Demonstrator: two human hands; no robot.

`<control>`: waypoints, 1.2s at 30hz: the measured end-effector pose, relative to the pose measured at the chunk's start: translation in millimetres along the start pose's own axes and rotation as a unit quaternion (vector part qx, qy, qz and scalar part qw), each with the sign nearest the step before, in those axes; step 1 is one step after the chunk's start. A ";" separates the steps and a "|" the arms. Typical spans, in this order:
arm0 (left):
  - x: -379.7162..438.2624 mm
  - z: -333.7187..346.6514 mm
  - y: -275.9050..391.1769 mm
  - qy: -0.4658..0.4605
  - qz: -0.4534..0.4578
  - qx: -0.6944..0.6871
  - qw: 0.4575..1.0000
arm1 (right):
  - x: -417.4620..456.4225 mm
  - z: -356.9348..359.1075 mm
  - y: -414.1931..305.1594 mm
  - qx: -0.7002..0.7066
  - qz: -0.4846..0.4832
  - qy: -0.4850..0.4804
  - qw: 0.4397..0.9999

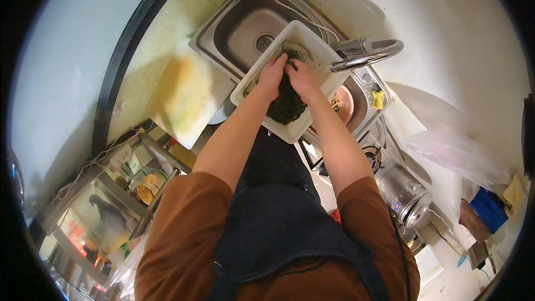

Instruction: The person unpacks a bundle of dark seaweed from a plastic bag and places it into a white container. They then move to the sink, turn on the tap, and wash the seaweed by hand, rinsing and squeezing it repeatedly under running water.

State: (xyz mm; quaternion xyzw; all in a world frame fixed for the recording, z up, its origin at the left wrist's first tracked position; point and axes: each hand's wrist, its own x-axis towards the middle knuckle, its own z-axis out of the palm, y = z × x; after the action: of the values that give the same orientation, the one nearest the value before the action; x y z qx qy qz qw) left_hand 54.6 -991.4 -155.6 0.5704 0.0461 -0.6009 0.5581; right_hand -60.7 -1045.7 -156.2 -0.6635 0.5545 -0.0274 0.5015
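A white rectangular plastic basin (296, 128) lies slantwise across the double stainless-steel sink. Wet, dark green leafy vegetables (288, 106) fill part of it, with a few strands in water at the far end. My left hand (272, 77) and my right hand (304, 80) are inside the basin, close together, gripping some of the greens between them. My fingertips are partly hidden by the leaves. Just right of my right hand, the chrome faucet (359, 60) reaches over the basin's edge, and a thin stream of water seems to leave its spout.
The left sink bowl (240, 29) shows its drain. A pinkish colander (345, 104) with food scraps sits in the right bowl. A yellow sponge (377, 99) rests on the sink rim. Left stands a stained cutting board (188, 96); at right, a steel canister (403, 196).
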 end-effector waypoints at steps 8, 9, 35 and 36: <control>-78.7 44.3 -4.6 -0.038 0.050 -0.027 0.998 | -34.0 -6.9 -17.6 0.313 -0.034 0.110 0.943; -82.5 46.1 0.7 -0.011 0.034 -0.002 0.999 | -38.2 7.6 -6.4 0.284 -0.054 0.160 0.944; -57.4 -17.3 -7.7 0.020 0.131 0.591 0.796 | 10.7 -26.0 -17.6 -0.252 -0.112 0.016 0.961; -52.3 -18.5 -15.8 0.025 0.126 0.578 0.806 | 7.4 -23.3 -22.3 -0.208 -0.097 -0.029 0.973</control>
State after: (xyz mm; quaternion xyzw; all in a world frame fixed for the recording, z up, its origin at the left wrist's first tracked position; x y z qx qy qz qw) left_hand 40.6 -940.4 -132.6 0.8031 -0.3680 -0.4264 0.1945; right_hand -55.9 -1068.7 -132.9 -0.8046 0.4660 0.0592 0.3632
